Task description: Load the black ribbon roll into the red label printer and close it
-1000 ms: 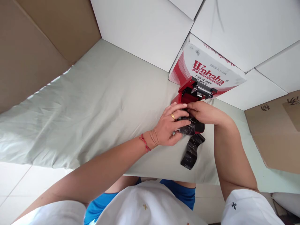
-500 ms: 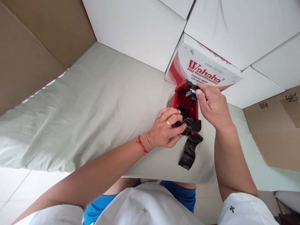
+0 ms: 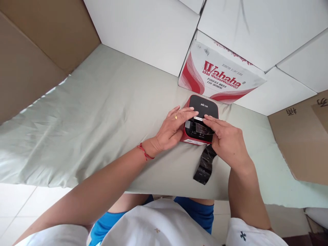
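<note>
A small red and black label printer (image 3: 205,108) sits on the cloth with its black lid down. My left hand (image 3: 174,126), with a gold ring and a red cord bracelet, grips its left side, fingers stretched over the lid. From the other side my right hand (image 3: 228,136) holds the right edge, fingertips on the lid close to a white sticker. A glossy, creased black strip (image 3: 203,167) lies on the cloth in front of the printer, its upper end near my right hand. The thumb of my right hand is mostly hidden.
Behind the printer stands a red and white water carton (image 3: 220,75), close to it. White boxes (image 3: 143,34) form a wall at the back. Brown cardboard boxes flank the left (image 3: 38,44) and right (image 3: 302,147). A pale green cloth (image 3: 102,116) covers the table, whose front edge is near my lap.
The printer's lid has swung from open to down, covering the red inside. My left hand has moved from the black strip to the printer's left side; my right hand has come down with the lid.
</note>
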`<state>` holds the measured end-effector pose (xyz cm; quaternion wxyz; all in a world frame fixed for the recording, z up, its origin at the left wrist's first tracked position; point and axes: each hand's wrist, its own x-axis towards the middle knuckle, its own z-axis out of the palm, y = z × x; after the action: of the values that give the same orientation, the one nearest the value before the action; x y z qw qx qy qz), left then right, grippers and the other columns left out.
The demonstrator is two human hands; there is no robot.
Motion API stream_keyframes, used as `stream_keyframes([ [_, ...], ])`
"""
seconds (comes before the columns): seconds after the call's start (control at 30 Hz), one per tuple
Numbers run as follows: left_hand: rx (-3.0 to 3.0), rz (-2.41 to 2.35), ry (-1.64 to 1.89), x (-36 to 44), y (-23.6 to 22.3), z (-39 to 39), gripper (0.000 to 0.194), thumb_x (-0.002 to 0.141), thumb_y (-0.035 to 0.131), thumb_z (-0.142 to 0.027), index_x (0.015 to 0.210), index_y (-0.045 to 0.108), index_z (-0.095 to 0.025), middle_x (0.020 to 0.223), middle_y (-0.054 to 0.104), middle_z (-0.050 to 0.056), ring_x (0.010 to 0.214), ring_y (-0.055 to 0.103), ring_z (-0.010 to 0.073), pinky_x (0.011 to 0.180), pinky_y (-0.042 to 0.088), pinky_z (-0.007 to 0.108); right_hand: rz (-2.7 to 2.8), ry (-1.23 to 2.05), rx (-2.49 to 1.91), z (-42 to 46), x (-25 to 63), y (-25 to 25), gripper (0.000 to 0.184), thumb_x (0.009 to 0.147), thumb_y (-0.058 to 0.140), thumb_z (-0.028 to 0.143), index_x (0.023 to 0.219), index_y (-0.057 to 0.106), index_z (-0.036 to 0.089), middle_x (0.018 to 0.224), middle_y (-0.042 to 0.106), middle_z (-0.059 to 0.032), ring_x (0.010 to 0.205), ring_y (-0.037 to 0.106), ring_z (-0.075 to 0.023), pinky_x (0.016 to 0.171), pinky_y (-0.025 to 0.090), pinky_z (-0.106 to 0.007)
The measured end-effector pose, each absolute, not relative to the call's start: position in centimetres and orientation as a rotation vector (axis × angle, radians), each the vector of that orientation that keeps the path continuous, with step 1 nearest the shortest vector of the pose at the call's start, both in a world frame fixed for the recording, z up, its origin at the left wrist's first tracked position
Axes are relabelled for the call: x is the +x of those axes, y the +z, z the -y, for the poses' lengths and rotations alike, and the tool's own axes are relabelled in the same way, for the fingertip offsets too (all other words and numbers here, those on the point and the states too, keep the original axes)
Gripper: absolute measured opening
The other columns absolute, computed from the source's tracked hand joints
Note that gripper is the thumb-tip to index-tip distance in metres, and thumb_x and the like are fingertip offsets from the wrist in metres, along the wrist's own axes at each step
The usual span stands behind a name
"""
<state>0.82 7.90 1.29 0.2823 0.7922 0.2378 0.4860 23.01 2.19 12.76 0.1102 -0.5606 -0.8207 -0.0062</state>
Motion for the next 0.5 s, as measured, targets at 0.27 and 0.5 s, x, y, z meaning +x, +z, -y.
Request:
stream_keyframes([
  [0.27,1.901,-0.501,1.356,0.7,1.0,-8.8,0.083,0.082,0.059,-0.012,0.162,0.047,-0.027,0.145,0.076,0.008,0.144,0.067,0.0300,0.130,0.044,0.050,2.384,-0.199,-1.412,-2.2,23.6,10.8,0.056,0.088,0.050,-0.004,0.133,0.078,0.014,0.142,0.078,-0.0113,0.128,0.078,-0.0273,0.108,0.067,-0.044],
  [0.5,1.638,-0.608,1.342,1.4,2.2,-8.7,0.066,0.092,0.068,-0.026,0.155,0.051,-0.030,0.151,0.068,0.009,0.151,0.058,0.0311,0.131,0.040,0.051,2.160,0.035,-1.114,0.7,23.9,8.4,0.057,0.096,0.044,-0.007,0.136,0.074,0.021,0.137,0.080,-0.0129,0.139,0.071,-0.0257,0.117,0.061,-0.051],
])
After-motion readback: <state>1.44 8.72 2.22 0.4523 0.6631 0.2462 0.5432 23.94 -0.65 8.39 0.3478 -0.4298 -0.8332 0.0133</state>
